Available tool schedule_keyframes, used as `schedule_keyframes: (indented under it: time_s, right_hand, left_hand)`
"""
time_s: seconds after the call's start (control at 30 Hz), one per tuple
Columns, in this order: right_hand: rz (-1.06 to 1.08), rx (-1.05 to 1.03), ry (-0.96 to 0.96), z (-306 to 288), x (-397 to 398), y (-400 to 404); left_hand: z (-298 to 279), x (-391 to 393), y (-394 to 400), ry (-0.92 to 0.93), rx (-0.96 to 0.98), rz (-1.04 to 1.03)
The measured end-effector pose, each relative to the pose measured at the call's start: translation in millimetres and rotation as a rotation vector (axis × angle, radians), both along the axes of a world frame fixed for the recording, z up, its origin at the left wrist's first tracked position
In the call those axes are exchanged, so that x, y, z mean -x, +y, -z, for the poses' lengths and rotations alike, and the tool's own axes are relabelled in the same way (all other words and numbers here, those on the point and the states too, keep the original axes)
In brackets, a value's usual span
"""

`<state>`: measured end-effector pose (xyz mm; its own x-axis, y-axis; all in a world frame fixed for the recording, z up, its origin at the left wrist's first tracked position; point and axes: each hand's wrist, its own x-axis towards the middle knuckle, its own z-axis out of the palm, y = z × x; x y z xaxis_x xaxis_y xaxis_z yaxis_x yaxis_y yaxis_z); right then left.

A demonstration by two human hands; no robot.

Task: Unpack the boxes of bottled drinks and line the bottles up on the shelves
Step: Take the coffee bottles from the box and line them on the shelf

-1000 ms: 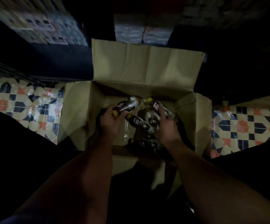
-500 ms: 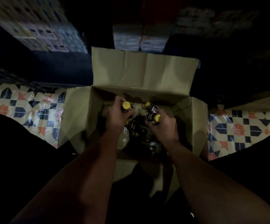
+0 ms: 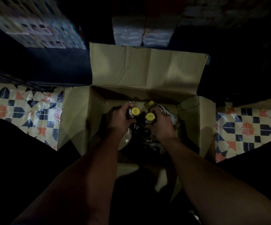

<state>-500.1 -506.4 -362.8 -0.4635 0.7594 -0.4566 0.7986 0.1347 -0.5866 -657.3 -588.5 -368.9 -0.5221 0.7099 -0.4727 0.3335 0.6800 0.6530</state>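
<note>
Dim light. Open cardboard box (image 3: 147, 69) on patterned tile floor (image 3: 21, 111). Both hands inside it. Left hand (image 3: 121, 120): fingers wrapped around a yellow-capped bottle (image 3: 134, 112), upright. Right hand (image 3: 161, 125): fingers gripping a second bottle (image 3: 150, 117); a third bottle (image 3: 151, 103) lies just behind.

Single head-worn wide-angle view, steeply downward, close over an open cardboard box (image 3: 147, 70) on tiled floor (image 3: 23, 111).
</note>
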Motion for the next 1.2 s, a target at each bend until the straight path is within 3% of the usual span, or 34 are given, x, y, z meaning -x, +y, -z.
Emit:
schedule_keyframes:
  time_s: [0.3,0.53,0.67,0.8,1.07,1.2]
  right_hand:
    - [0.104,-0.022,0.139,-8.6,-5.9,-0.8]
    - [0.119,0.056,0.227,-78.5,-7.2,-2.1]
    - [0.133,0.086,0.312,-160.5,-8.3,-8.1]
    - [0.151,0.05,0.383,-281.5,-12.6,-12.5]
    - [0.165,0.007,0.502,-548.5,-16.2,-3.2]
    - [0.138,-0.098,0.625,-649.7,-12.5,3.9]
  left_hand:
    - [-11.9,-4.8,0.9,0.021,-0.157,0.023]
    - [-88.0,-10.0,2.5,-0.068,-0.154,-0.026]
    - [-172.5,-20.2,-5.2,-0.185,-0.153,-0.148]
    - [-288.7,-29.8,-6.9,-0.24,-0.245,-0.168]
    - [-553.5,-33.2,10.2,-0.188,-0.44,-0.162]
    - [-662.0,-36.0,19.0,-0.179,-0.618,-0.147]
